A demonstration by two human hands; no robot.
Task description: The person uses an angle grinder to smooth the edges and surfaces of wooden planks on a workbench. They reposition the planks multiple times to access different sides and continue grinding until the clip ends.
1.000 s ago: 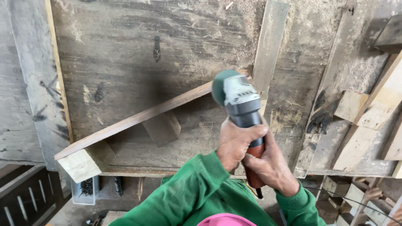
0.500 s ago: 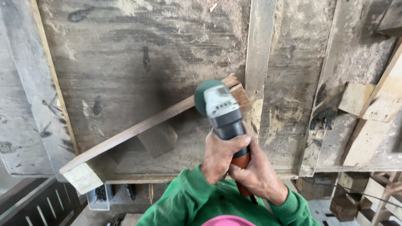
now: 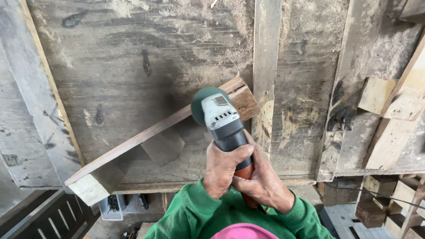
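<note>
Angle grinder (image 3: 223, 121): held in a two-handed grip, left hand (image 3: 223, 170) wrapped around the body, right hand (image 3: 263, 183) closed on the rear handle. Its green head sits against the upper end of the slanted wooden plank (image 3: 146, 137) on the workbench (image 3: 133, 53). Judged step: sanding that end; continuing calls for steady, even pressure. The disc face is hidden under the head, and contact cannot be confirmed. Offcuts (image 3: 389, 119) lie beyond.

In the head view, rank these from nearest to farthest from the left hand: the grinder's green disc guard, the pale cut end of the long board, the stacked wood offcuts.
From the left hand:
1. Green disc guard, just above.
2. Pale cut end of the long board, lower left.
3. Stacked wood offcuts, far right.
</note>
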